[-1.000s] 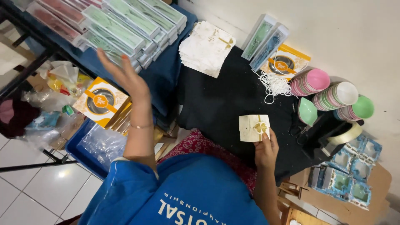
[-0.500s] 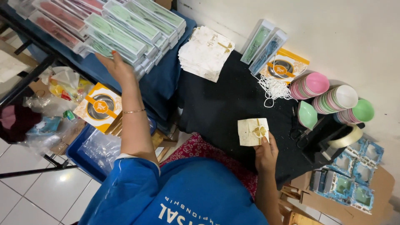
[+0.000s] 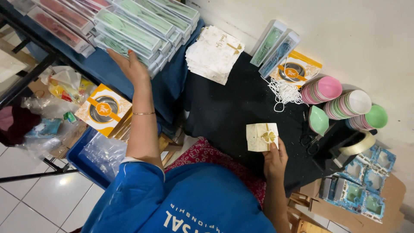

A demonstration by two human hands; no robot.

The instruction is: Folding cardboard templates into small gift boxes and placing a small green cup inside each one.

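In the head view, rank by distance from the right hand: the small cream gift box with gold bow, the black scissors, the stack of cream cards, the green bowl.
From the right hand:
1. Small cream gift box with gold bow, held in its fingers.
2. Black scissors, just right of it.
3. Green bowl, far right.
4. Stack of cream cards, top centre.

View: one camera on my head, no second view to share with.
Facing: steeply down over my blue shirt [image 3: 189, 203].
Nearness: close, my arms reaching up into frame over the black cloth [image 3: 233, 108].
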